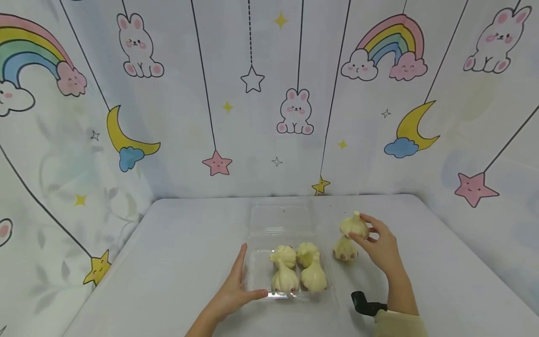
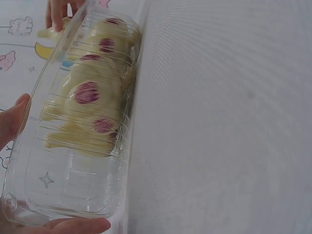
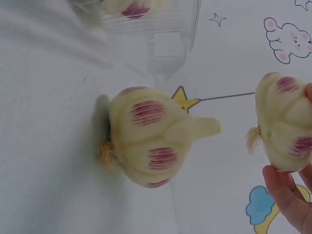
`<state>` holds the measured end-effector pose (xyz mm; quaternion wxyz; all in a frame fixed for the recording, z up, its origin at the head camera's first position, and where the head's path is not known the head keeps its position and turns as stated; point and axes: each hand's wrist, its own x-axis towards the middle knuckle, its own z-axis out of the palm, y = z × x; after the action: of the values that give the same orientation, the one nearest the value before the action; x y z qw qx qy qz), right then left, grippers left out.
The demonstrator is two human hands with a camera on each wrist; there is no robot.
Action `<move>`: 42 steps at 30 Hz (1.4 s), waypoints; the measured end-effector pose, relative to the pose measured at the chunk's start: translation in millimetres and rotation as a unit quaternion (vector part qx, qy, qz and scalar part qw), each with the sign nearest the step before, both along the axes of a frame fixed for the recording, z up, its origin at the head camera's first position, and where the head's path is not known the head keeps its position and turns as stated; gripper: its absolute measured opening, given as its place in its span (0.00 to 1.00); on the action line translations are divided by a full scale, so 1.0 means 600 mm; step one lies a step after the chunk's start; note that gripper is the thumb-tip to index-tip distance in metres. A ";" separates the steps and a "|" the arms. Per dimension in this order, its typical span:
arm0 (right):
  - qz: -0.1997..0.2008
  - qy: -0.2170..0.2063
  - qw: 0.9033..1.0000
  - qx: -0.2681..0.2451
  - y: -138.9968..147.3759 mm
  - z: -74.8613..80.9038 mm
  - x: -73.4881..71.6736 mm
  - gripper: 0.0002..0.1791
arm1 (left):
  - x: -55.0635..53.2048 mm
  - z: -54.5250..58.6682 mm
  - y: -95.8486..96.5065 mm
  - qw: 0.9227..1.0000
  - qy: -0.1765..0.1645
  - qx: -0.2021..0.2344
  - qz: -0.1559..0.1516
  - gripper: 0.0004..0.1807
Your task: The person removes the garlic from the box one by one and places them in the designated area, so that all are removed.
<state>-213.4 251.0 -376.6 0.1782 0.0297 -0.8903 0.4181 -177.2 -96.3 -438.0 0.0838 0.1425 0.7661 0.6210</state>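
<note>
1 garlic bulb, purple-streaked, sits near centre, stem toward 3 o'clock, root tuft (tan and fibrous) toward 8 o'clock. At 3 o'clock, a 2nd bulb is held by the right hand at 4 o'clock. At 12 o'clock: part of a clear container.

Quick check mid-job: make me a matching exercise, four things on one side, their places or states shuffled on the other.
1. Left hand
2. Right hand
3. Clear lid
4. Upright bulb

A. On the table, right of the clear box
B. Holding a garlic bulb
C. Open, on the box's far side
D. Touching the box's left side

Pairs: 1-D, 2-B, 3-C, 4-A
</note>
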 end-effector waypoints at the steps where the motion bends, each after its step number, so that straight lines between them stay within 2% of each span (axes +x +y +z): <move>1: -0.003 -0.004 1.000 -0.001 0.003 -0.001 -0.001 0.33 | 0.000 0.000 0.000 1.000 0.001 -0.001 0.001 0.66; 10: -0.035 -0.051 0.998 -0.004 0.036 -0.013 -0.008 0.35 | 0.000 -0.002 0.000 1.000 0.002 0.010 -0.005 0.65; 18: -0.051 -0.064 0.997 -0.010 0.053 -0.027 -0.012 0.34 | -0.004 0.004 -0.004 1.000 0.010 0.000 0.002 0.66; 26: -0.072 -0.098 0.992 -0.026 0.072 -0.045 -0.004 0.34 | 0.002 -0.003 -0.001 1.000 0.005 0.009 -0.002 0.66; 32: -0.065 -0.111 0.991 -0.033 0.073 -0.053 -0.008 0.33 | 0.003 -0.004 0.001 1.000 0.006 0.005 0.003 0.66; 42: -0.064 -0.122 0.990 -0.004 0.069 -0.076 -0.019 0.32 | 0.003 -0.002 -0.001 1.000 0.010 0.001 -0.001 0.65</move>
<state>-224.7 292.5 -422.3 0.0947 -0.0798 -0.9036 0.4102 -175.6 -96.8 -439.5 0.0763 0.1500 0.7660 0.6204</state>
